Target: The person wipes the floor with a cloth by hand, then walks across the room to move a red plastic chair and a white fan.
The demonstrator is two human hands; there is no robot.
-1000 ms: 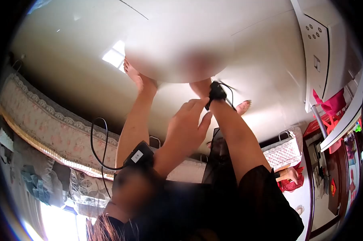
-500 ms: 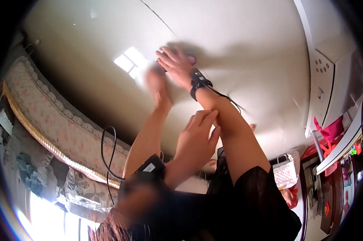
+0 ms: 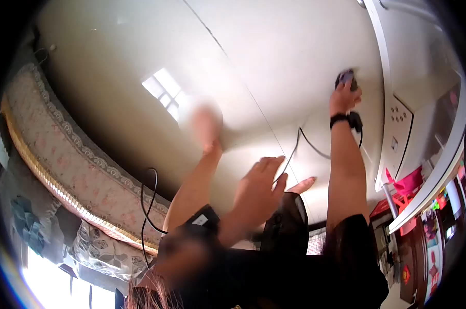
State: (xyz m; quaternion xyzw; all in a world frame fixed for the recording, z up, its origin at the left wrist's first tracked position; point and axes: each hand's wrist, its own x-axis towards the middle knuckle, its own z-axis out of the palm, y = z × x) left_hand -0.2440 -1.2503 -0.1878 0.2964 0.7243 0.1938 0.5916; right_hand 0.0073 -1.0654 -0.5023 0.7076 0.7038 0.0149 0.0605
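My right hand (image 3: 344, 101) reaches far out over the pale floor (image 3: 279, 67), its fingers closed on a small dark purplish item (image 3: 347, 80) that lies against the floor. Its exact kind is hard to make out. A black strap with a small box (image 3: 354, 121) circles that wrist, and a cable hangs from it. My left hand (image 3: 258, 188) hovers near my body, fingers loosely stretched and apart, holding nothing. Around the left wrist sits a dark device (image 3: 199, 220) with a white label. A blurred bare foot (image 3: 205, 126) and part of another foot (image 3: 302, 185) rest on the floor.
On the left stands a long seat or bed with a floral, lace-edged cover (image 3: 83, 139). A white cabinet (image 3: 397, 134) with a vented panel borders the floor on the right. Pink and red things (image 3: 405, 180) lie beyond it. Black cable loops (image 3: 149, 198) hang by the left arm.
My right hand has swept right across the floor with the dark item, from beside the blurred foot to near the cabinet. My left hand stays close to my body, now apart from the right arm.
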